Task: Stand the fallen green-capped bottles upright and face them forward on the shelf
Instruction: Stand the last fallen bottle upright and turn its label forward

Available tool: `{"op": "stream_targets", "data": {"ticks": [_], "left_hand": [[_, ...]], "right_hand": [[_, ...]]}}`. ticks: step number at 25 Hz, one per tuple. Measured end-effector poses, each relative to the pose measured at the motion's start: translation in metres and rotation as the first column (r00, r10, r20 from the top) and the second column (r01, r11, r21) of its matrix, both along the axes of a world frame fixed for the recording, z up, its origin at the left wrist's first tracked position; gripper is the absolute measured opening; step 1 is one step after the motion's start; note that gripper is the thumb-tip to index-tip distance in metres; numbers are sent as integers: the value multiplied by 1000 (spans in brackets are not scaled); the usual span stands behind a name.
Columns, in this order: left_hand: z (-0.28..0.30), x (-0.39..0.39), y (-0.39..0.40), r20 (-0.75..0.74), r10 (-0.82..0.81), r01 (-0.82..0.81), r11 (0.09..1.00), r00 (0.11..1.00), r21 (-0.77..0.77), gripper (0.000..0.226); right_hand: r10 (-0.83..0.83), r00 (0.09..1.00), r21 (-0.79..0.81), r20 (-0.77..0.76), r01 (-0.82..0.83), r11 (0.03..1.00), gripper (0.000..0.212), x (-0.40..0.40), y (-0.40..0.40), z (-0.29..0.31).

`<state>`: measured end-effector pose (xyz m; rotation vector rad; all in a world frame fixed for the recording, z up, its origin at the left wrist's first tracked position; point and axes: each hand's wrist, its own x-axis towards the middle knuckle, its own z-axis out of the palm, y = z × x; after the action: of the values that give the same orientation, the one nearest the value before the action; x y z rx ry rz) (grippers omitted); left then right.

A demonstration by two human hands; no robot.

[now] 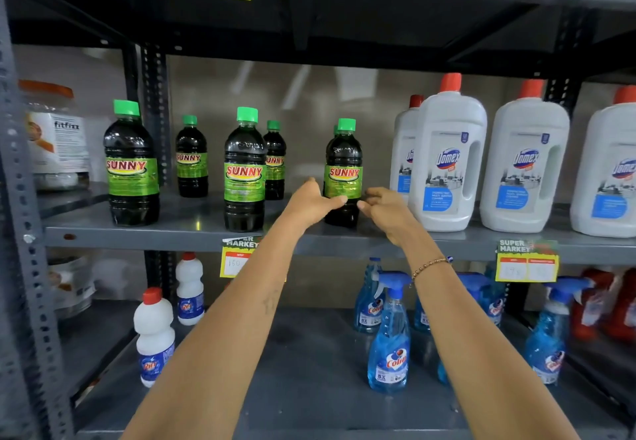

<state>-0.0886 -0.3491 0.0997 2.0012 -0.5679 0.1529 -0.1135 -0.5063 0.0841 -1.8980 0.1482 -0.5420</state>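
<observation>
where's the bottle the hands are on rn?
Head view, middle shelf, right of centre: the rightmost front Sunny bottle stands upright between left hand and right hand, left of the white Domex jugs.

Both forearms are bare from the bottom edge of the picture up to the hands, with no sleeve showing on either. The left hand (315,200) wears nothing: no ring, watch or band shows on it or on its wrist. A faint small mark sits on the inner left forearm, well below the wrist; its shape is too blurred to make out. The right hand (383,211) also shows no ring. Just below the right wrist hangs a thin bracelet (430,265) of small, rounded, brownish-gold beads strung in a single line, with one darker blue bead at its outer end. Fingernails are short where they show, and no polish can be told.
</observation>
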Motion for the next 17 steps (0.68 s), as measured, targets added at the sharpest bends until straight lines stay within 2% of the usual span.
{"op": "stream_targets", "data": {"ticks": [1,3,4,8,12,17], "left_hand": [[-3,6,-1,-50,-57,56,998,997,-31,63],[-11,16,-2,-12,-86,86,996,996,-24,41],[-14,18,-2,8,-87,88,996,996,-34,37],[-16,19,0,43,-90,92,994,995,-66,38],[-21,12,8,68,-157,165,978,985,-130,35],[-28,8,19,80,-169,183,960,982,-212,54]], "right_hand": [[15,1000,-15,-4,-15,1000,49,1,1,1],[36,999,-35,0,-36,999,41,0,2,1],[34,999,-39,12,-34,999,39,-1,3,1],[34,998,-60,47,-31,998,38,-4,3,-1],[63,995,-123,79,-53,991,37,-18,3,-2],[118,987,-103,109,-107,989,38,-37,3,-6]]}}
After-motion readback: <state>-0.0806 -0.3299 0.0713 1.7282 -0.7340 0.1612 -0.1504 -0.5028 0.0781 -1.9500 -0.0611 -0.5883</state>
